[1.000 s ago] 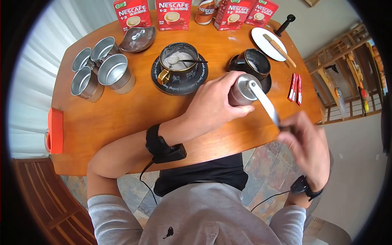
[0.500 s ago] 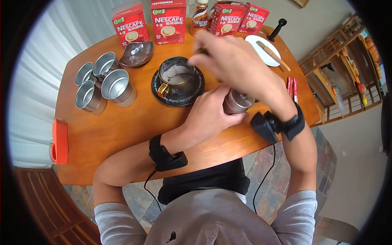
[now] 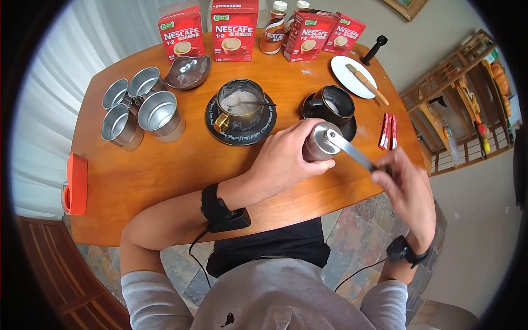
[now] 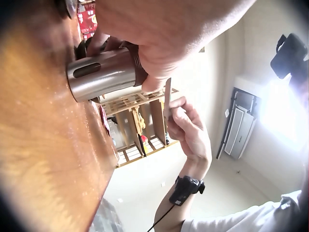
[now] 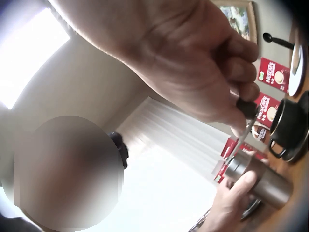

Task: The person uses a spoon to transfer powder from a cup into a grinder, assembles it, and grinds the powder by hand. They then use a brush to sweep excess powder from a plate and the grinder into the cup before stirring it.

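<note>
My left hand (image 3: 283, 157) grips the body of a metal hand coffee grinder (image 4: 113, 72), fingers wrapped round its upper part. The grinder's base stands at the tabletop, and a long slot shows in its side. From the round lid a flat steel crank (image 3: 355, 151) reaches out to the right. My right hand (image 3: 410, 190) pinches the dark knob (image 5: 247, 107) at the crank's end. Just beyond the grinder a black cup (image 3: 338, 113) sits on a dark saucer. Left of that, another black cup (image 3: 248, 119) with a gold handle holds pale powder and a spoon (image 3: 258, 103).
Several steel cups (image 3: 159, 118) cluster at left, near a dark wavy dish (image 3: 188, 74). Red Nescafe boxes (image 3: 234, 33) and bottles (image 3: 273, 33) line the back. A white plate (image 3: 344, 74) with a brush (image 3: 366, 81) lies at right, above red sachets (image 3: 385, 132).
My right hand has swept the crank round, passing over the far left side of the grinder half a second ago and back to the right now. The left hand keeps its grip.
</note>
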Demonstrator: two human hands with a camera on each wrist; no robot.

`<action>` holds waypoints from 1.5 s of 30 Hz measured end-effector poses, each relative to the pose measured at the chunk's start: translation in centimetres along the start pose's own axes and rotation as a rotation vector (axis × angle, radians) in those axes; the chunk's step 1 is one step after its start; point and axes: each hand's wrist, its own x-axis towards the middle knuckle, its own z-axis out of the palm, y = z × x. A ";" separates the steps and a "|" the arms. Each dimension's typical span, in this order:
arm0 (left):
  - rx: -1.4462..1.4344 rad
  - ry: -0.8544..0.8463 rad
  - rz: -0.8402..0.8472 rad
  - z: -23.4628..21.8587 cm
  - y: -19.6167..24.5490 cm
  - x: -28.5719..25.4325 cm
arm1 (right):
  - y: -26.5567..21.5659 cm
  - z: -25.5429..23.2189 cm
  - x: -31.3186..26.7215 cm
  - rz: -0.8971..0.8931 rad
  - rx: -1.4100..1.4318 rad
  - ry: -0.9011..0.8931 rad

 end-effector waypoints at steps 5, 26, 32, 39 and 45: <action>0.031 0.011 0.021 0.0 -0.4 0.1 | -4.6 1.9 -0.8 -0.469 0.032 -0.126; 0.011 -0.023 -0.024 -0.4 0.3 0.2 | 3.6 0.9 6.4 -0.090 0.078 0.125; -0.018 -0.024 -0.031 -0.2 0.0 0.1 | -1.0 1.5 -2.1 -0.241 0.062 -0.032; -0.182 -0.055 0.028 -0.7 -0.4 0.1 | -8.2 6.7 5.5 -0.759 0.082 0.039; 0.019 -0.019 0.036 0.1 -0.9 0.3 | -6.6 6.3 16.9 -0.635 -0.109 0.221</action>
